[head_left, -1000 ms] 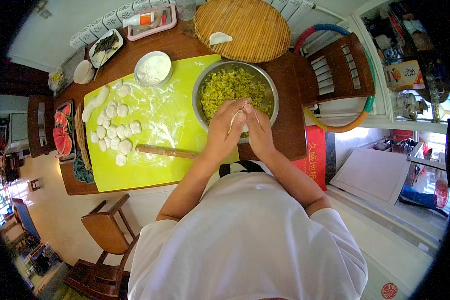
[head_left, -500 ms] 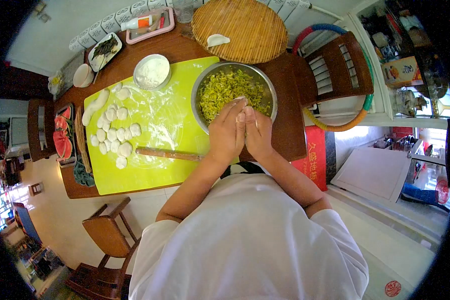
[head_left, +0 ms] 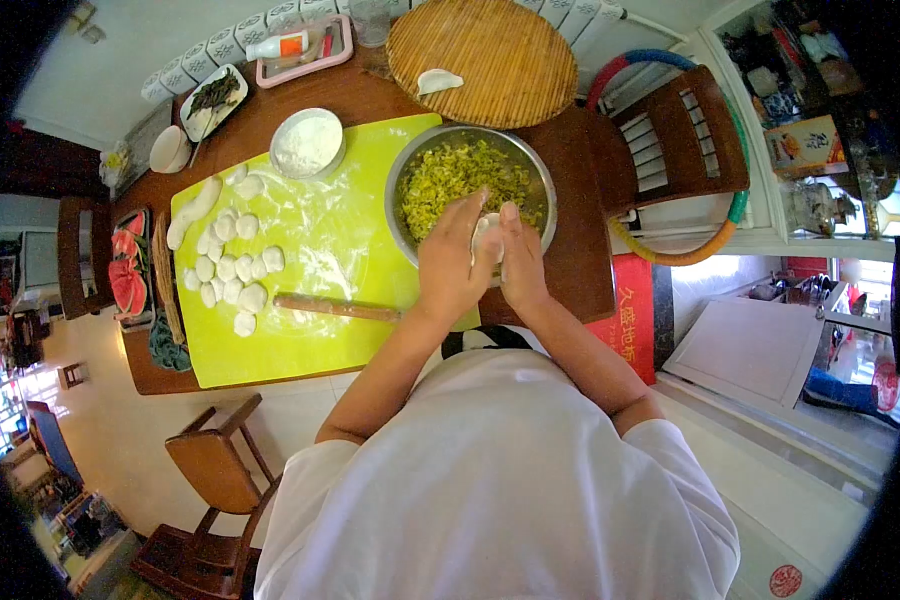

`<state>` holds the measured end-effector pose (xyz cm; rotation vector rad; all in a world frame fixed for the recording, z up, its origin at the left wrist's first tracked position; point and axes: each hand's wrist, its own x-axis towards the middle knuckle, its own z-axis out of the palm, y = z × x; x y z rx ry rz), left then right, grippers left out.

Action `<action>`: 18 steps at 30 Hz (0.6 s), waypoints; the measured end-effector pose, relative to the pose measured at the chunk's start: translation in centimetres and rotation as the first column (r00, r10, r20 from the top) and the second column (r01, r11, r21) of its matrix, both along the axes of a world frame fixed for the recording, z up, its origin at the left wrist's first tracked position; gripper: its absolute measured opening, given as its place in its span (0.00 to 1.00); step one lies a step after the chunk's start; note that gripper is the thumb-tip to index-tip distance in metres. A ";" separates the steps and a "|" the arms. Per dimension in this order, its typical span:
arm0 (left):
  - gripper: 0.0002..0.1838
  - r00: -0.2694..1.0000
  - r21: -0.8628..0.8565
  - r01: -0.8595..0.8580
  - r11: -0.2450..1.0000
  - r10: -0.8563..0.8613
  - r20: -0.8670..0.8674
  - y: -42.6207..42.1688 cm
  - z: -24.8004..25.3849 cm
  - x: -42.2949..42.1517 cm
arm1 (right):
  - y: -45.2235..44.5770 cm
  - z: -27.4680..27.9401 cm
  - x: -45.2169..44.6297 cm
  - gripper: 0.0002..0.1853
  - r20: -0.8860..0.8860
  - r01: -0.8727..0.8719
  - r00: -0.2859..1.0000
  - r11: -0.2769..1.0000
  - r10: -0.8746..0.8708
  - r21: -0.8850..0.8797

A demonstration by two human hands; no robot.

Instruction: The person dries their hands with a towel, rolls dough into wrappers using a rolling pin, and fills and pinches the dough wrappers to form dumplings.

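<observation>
my left fingers (head_left: 463, 217) and right fingers (head_left: 511, 216) cup a small, pale dough piece (head_left: 489, 223), seemingly mid-shaping; the next press calls for gentle evenness.

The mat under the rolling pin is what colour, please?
The mat is bright yellow-green; the head view shows it.

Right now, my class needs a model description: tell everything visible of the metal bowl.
The bowl is wide, round, shiny and grey, seemingly metal, with a pale rim. It stands upright, apparently partly on the green mat and partly on the brown table, and holds chopped yellow-green filling. The left hand and right hand hide part of its near side; whether they touch it cannot be told.
</observation>
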<state>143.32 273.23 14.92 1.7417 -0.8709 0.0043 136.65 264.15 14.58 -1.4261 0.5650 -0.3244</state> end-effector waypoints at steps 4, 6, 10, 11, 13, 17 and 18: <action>0.22 0.993 -0.073 0.032 0.997 -0.040 -0.108 0.1 -0.6 0.1 | 0.2 -0.3 0.2 0.27 -0.008 0.046 0.999 0.990 -0.047 -0.133; 0.22 0.990 -0.105 0.037 0.994 -0.051 -0.133 0.0 -0.9 0.1 | 0.1 -0.4 0.2 0.27 -0.012 0.055 0.998 0.986 -0.058 -0.159; 0.24 0.967 -0.196 0.093 0.976 -0.135 -0.216 0.1 -1.2 0.5 | -0.3 0.0 0.1 0.27 -0.062 0.008 0.998 0.989 -0.017 -0.146; 0.24 0.967 -0.196 0.093 0.976 -0.135 -0.216 0.1 -1.4 0.7 | -0.5 0.0 0.2 0.27 -0.103 -0.013 0.995 0.988 -0.003 -0.157; 0.26 0.977 -0.168 0.092 0.981 -0.122 -0.173 0.1 -1.8 0.9 | -0.7 -0.4 0.4 0.28 -0.066 -0.018 0.998 0.999 0.015 -0.042; 0.37 0.922 -0.224 0.034 0.974 -0.117 -0.369 0.4 -0.7 0.1 | -0.9 0.6 0.5 0.28 -0.044 -0.078 0.996 0.991 0.083 0.108; 0.40 0.727 -0.326 0.072 0.943 -0.274 -0.630 1.1 -0.5 0.3 | -1.0 0.8 0.6 0.28 -0.045 -0.078 0.996 0.991 0.083 0.109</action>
